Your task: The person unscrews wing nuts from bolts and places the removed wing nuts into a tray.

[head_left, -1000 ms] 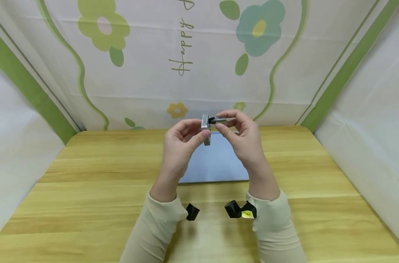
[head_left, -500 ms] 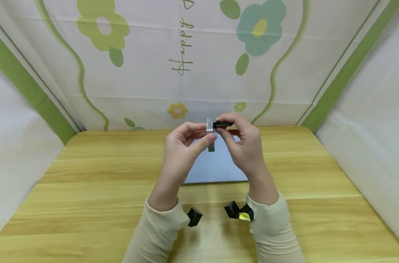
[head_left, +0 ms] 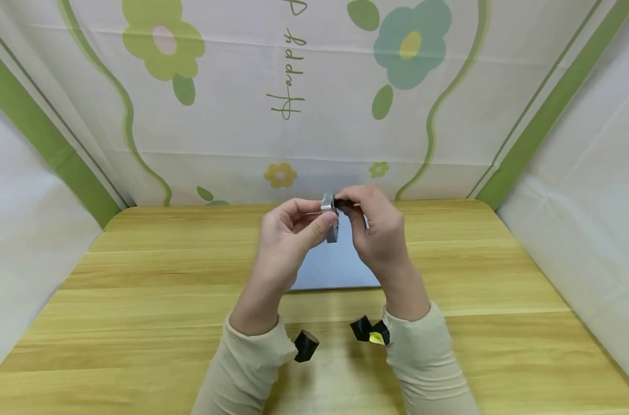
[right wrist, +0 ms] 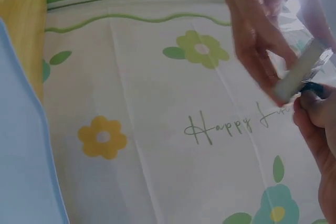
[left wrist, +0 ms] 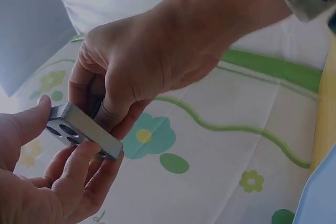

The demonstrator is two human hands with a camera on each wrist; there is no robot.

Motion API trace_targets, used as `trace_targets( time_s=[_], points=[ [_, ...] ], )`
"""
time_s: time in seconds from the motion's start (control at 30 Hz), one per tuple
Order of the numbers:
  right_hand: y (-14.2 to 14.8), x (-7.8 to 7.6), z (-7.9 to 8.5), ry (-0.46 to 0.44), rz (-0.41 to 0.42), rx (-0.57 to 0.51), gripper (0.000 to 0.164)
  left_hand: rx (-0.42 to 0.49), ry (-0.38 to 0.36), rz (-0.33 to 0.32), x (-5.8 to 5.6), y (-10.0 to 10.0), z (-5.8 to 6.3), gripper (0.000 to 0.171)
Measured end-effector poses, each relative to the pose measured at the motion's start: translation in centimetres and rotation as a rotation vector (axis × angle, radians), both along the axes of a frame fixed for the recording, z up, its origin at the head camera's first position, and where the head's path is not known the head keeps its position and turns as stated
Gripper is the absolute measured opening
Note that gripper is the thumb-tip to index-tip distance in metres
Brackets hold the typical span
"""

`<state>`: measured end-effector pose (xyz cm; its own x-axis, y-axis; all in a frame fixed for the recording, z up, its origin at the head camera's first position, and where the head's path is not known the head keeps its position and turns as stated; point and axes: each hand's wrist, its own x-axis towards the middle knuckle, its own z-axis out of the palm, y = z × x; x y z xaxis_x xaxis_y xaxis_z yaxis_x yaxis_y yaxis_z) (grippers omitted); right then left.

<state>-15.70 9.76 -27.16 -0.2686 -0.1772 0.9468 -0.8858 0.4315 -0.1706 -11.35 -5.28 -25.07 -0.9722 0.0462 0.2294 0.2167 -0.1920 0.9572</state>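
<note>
Above the far part of the table, my left hand [head_left: 285,239] holds a small silver metal block [head_left: 328,202] between thumb and fingers. The left wrist view shows several round holes in the face of the block [left wrist: 92,132], with fingertips pressed against it. My right hand [head_left: 380,230] is at the opposite face, pinching a small dark piece [head_left: 343,203] right against the block. In the right wrist view this dark piece [right wrist: 314,88] juts from the fingertips at the block's edge. Most of it is hidden by the fingers, and I cannot tell its kind.
Below the hands a pale blue flat board [head_left: 330,268] lies on the wooden table [head_left: 138,288]. White cloth printed with flowers [head_left: 231,132] hangs behind the table, and more cloth closes both sides. Black devices [head_left: 306,346] stick out from the sleeve cuffs.
The block has shifted slightly right and down with the left hand. My right hand has turned and drawn closer, its fingers now covering the silver shaft visible a second ago.
</note>
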Motion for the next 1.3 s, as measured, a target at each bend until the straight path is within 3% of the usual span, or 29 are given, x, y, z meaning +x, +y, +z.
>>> trace_targets(
  time_s=[0.13, 0.23, 0.33, 0.43, 0.57, 0.73, 1.03, 1.3],
  points=[
    [-0.1, 0.0, 0.0, 0.062, -0.016, 0.022, 0.016, 0.011, 0.009, -0.008, 0.3, -0.1, 0.1, 0.025],
    [0.1, 0.2, 0.2, 0.026, 0.032, 0.034, 0.014, 0.003, 0.053, -0.005, 0.5, -0.1, 0.2, 0.026],
    [0.5, 0.5, 0.4, -0.147, 0.174, -0.018, 0.017, -0.008, 0.073, -0.004, 0.7, -0.1, 0.2, 0.025],
    [0.9, 1.0, 0.7, -0.379, 0.31, -0.162, 0.019, -0.04, 0.088, 0.006, 0.8, 0.1, 0.3, 0.025],
    [1.3, 1.5, 1.2, -0.608, 0.288, -0.325, 0.026, -0.072, 0.123, 0.03, 0.7, 0.3, 0.1, 0.027],
    [1.4, 1.5, 1.5, -0.781, 0.231, -0.34, 0.033, -0.071, 0.157, 0.05, 0.4, 0.5, -0.2, 0.029],
    [1.5, 1.5, 1.6, -0.841, 0.261, -0.343, 0.011, -0.091, 0.178, 0.053, 0.0, 0.5, -0.4, 0.029],
    [1.8, 1.4, 1.6, -0.84, 0.257, -0.305, 0.014, -0.101, 0.173, 0.051, 0.0, 0.5, -0.4, 0.028]
  ],
)
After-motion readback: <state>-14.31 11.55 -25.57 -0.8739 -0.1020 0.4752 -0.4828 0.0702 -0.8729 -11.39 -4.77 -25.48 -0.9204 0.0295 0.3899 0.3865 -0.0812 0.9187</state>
